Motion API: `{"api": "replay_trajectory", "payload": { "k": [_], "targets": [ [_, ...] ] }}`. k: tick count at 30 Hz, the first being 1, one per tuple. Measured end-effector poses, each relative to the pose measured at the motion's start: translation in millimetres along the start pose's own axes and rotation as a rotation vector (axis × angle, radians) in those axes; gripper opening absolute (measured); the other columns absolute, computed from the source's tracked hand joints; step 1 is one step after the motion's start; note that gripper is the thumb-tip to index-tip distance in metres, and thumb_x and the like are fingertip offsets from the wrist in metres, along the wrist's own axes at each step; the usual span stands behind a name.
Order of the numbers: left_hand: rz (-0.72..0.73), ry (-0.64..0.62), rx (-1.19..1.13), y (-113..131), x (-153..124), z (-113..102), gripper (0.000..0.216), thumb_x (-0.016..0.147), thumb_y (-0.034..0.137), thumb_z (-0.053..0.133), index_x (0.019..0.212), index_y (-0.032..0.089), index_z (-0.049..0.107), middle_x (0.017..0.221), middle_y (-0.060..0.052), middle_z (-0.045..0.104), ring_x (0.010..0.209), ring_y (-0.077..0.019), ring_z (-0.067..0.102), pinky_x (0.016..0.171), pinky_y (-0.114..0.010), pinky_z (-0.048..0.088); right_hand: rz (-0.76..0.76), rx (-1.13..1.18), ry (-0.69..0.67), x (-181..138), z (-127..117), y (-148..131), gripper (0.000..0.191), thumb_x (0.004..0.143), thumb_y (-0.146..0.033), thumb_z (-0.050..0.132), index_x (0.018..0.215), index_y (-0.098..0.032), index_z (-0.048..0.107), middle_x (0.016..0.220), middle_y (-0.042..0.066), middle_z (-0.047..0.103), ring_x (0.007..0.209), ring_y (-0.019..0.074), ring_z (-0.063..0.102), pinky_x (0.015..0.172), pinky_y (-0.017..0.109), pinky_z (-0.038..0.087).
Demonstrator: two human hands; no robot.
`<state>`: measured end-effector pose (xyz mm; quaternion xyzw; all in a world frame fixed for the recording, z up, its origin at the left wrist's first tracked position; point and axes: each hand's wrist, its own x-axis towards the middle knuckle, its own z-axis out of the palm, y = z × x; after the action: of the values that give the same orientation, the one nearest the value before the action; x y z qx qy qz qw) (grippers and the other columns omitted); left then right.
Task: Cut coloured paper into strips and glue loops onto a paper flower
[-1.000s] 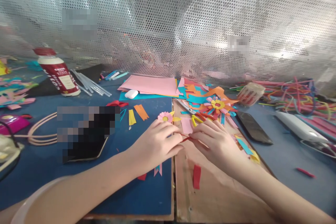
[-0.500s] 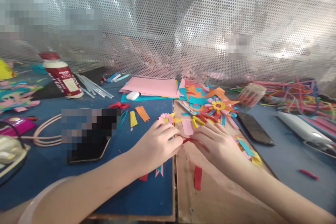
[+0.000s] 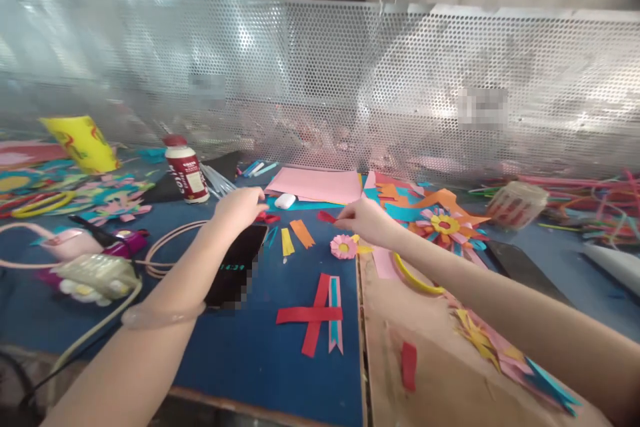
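Note:
My right hand (image 3: pixel 369 221) pinches a small red paper strip (image 3: pixel 327 216) between thumb and fingers, just above a pink paper flower (image 3: pixel 343 247) with a yellow centre. Over the phone's far end, my left hand (image 3: pixel 240 208) reaches to red paper pieces (image 3: pixel 269 217); its curled fingertips are slightly apart, with nothing visible between them. On the blue tabletop, two red paper strips lie crossed (image 3: pixel 314 315) beside a pink-and-blue notched ribbon (image 3: pixel 335 313). Yellow (image 3: pixel 287 241) and orange paper strips (image 3: pixel 303 234) lie between the hands.
A black phone (image 3: pixel 237 267) lies under my left forearm. Behind are a red-capped bottle (image 3: pixel 186 170), pink paper sheets (image 3: pixel 315 183) and a white case (image 3: pixel 285 201). Yellow-handled scissors (image 3: pixel 415 280) and another red strip (image 3: pixel 409 365) lie right. Perforated metal panel (image 3: pixel 320 80) bounds the back.
My hands were together at a red strip and have moved apart, the left to the far left, the right slightly farther back. Crossed red strips now show uncovered. The view has tilted up and left.

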<state>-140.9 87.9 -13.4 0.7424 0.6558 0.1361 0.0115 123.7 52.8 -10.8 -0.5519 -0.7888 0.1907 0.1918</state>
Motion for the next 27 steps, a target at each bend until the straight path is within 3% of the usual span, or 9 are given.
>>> {"api": "replay_trajectory", "payload": {
  "k": [4,9,12,17,20,23,27],
  "targets": [
    [0.034,-0.146,-0.055,-35,12,21,0.035,0.068,0.034,0.067,0.101,0.019,0.066,0.104,-0.010,0.069,0.094,-0.0258,0.063,0.077,-0.028,0.044,-0.013,-0.005,-0.254,59,17,1,0.011,0.069,-0.020,0.064,0.065,-0.012,0.069,0.060,0.003,0.065,0.056,0.0121,0.057,0.046,0.020,0.035],
    [0.083,-0.162,-0.110,-33,16,30,0.023,0.069,0.028,0.065,0.090,0.020,0.069,0.092,-0.005,0.072,0.087,-0.0221,0.064,0.074,-0.026,0.042,0.060,-0.007,-0.484,90,20,10,0.019,0.069,-0.032,0.065,0.070,-0.013,0.069,0.075,0.006,0.070,0.059,0.0110,0.060,0.039,0.016,0.030],
    [0.113,-0.149,-0.142,-28,19,33,0.017,0.070,0.028,0.064,0.083,0.019,0.070,0.084,-0.004,0.072,0.079,-0.0200,0.064,0.070,-0.025,0.041,0.112,-0.039,-0.544,92,20,15,0.024,0.071,-0.036,0.064,0.076,-0.014,0.069,0.081,0.005,0.071,0.059,0.0097,0.061,0.039,0.016,0.031],
    [0.179,-0.100,-0.178,-15,19,40,0.021,0.075,0.037,0.060,0.083,0.019,0.069,0.077,-0.002,0.069,0.072,-0.0181,0.063,0.063,-0.024,0.039,0.090,-0.160,-0.592,90,11,19,0.033,0.058,-0.043,0.074,0.067,-0.011,0.069,0.070,0.006,0.069,0.059,0.0135,0.060,0.042,0.018,0.033],
    [0.221,-0.078,-0.176,-3,19,44,0.020,0.075,0.037,0.061,0.084,0.020,0.068,0.078,-0.002,0.069,0.075,-0.0182,0.062,0.063,-0.023,0.039,0.018,-0.217,-0.529,89,7,21,0.033,0.061,-0.043,0.073,0.063,-0.010,0.069,0.064,0.007,0.067,0.059,0.0159,0.059,0.049,0.022,0.038],
    [0.224,-0.056,-0.151,5,19,47,0.023,0.073,0.034,0.064,0.091,0.020,0.067,0.079,-0.003,0.068,0.075,-0.0192,0.062,0.062,-0.024,0.038,-0.108,-0.221,-0.371,88,11,18,0.036,0.069,-0.045,0.066,0.081,-0.011,0.070,0.077,0.007,0.068,0.068,0.0170,0.060,0.056,0.023,0.039],
    [0.231,-0.047,-0.129,10,19,49,0.022,0.073,0.030,0.065,0.093,0.020,0.067,0.076,-0.003,0.067,0.072,-0.0190,0.062,0.060,-0.023,0.037,-0.249,-0.208,-0.271,87,27,6,0.049,0.065,-0.048,0.069,0.101,-0.016,0.066,0.092,0.005,0.068,0.078,0.0190,0.059,0.060,0.023,0.038]
  ]
}}
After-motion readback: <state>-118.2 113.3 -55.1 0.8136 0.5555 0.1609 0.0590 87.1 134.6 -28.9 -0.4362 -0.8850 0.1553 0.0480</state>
